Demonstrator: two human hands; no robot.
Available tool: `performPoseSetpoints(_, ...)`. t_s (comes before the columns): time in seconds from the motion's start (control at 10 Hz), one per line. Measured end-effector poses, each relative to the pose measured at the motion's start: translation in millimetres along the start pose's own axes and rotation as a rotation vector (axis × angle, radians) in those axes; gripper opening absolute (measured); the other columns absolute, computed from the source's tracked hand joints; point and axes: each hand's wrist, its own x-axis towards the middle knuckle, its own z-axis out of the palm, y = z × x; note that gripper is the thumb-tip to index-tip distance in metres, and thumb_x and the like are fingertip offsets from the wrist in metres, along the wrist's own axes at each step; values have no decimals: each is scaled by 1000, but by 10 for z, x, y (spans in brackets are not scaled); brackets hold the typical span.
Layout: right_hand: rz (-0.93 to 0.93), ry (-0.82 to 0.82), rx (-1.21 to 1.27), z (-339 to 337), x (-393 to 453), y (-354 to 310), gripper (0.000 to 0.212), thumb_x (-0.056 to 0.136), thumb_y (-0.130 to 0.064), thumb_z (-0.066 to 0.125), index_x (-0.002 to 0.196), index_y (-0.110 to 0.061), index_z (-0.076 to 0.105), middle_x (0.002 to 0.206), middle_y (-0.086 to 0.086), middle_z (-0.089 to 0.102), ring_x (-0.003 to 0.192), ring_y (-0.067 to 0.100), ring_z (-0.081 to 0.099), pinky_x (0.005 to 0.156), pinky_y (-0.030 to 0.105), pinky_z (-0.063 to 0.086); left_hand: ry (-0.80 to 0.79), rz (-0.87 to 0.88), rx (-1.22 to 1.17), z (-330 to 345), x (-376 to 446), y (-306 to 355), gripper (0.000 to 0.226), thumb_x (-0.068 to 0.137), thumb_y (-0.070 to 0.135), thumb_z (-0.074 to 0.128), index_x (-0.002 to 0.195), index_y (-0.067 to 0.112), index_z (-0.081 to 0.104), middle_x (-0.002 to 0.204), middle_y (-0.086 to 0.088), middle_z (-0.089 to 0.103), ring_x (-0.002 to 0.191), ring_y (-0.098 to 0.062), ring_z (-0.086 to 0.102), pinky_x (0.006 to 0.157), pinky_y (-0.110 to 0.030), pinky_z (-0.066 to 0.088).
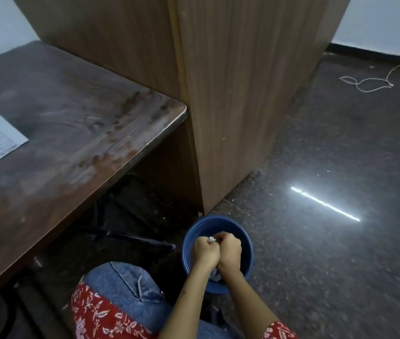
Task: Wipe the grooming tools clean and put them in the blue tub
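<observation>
While both hands are meeting over the round blue plastic tub at lower centre of the frame, the left hand and right hand are curling together around a small whitish item, too small to identify. The tub is sitting on the dark speckled floor, near the corner of the tall brown wooden cabinet. A bit of pale cloth is showing below the wrists.

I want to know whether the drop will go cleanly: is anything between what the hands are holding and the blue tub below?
Nothing visible. Both the left hand and right hand hold a small whitish item directly over the open blue tub, with no lid or object between. What the item is cannot be told.
</observation>
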Motion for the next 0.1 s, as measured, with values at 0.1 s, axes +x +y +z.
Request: performPoseSetpoints(0.1,44,-5,-79,-2,127,30,13,85,-4,53,87,-7,66,85,6,67,77,20,63,65,36,53,24,9,47,14,39,40,33,94,11,36,115,-6,55,117,-23,60,105,-32,59,85,-41,49)
